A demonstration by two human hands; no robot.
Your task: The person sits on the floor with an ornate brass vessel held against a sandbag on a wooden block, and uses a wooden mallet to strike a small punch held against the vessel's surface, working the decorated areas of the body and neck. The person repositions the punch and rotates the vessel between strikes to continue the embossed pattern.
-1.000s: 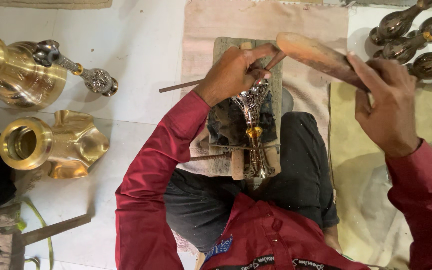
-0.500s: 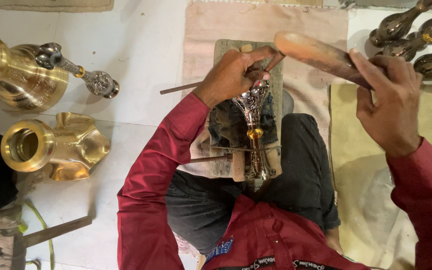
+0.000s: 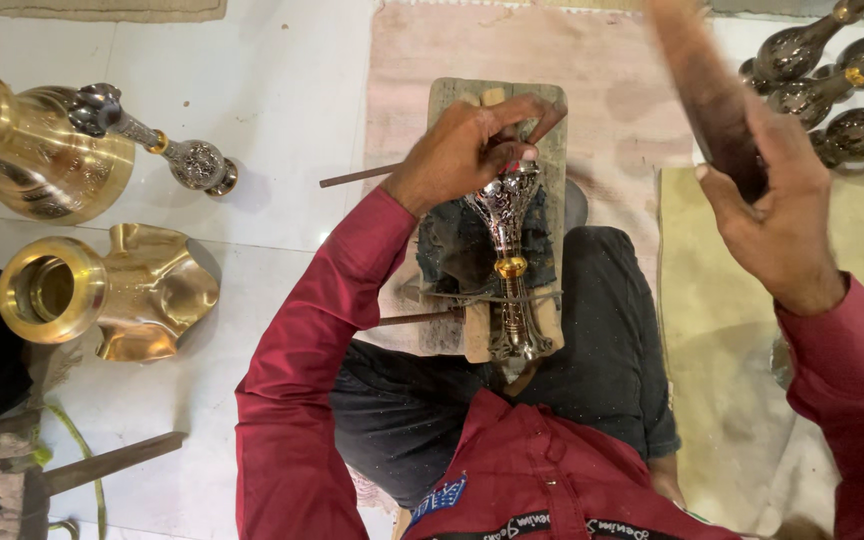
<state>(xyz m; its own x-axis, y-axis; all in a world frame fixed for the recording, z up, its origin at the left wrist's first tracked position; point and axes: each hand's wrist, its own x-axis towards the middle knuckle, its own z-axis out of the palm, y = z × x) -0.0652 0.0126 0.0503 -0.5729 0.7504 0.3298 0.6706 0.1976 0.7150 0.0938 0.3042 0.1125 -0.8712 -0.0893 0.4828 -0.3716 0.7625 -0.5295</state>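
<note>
An engraved silver stem with a gold ring (image 3: 508, 262) lies lengthwise on a wooden block (image 3: 550, 150) between my knees. My left hand (image 3: 467, 150) rests at the stem's far end and pinches a thin metal chisel (image 3: 542, 122) against it. My right hand (image 3: 777, 215) is raised to the right and grips a brown wooden mallet (image 3: 704, 95), blurred, well above and apart from the chisel.
Two brass vessels (image 3: 27, 150) (image 3: 102, 295) and another silver-and-gold stem (image 3: 167, 150) sit on the white floor at left. Several dark metal stems (image 3: 832, 85) lie at top right. A thin rod (image 3: 357, 177) lies left of the block. Cloth mats cover the floor.
My right hand has swung the mallet up and away to the right, off the chisel. My left hand and the stem have stayed in place.
</note>
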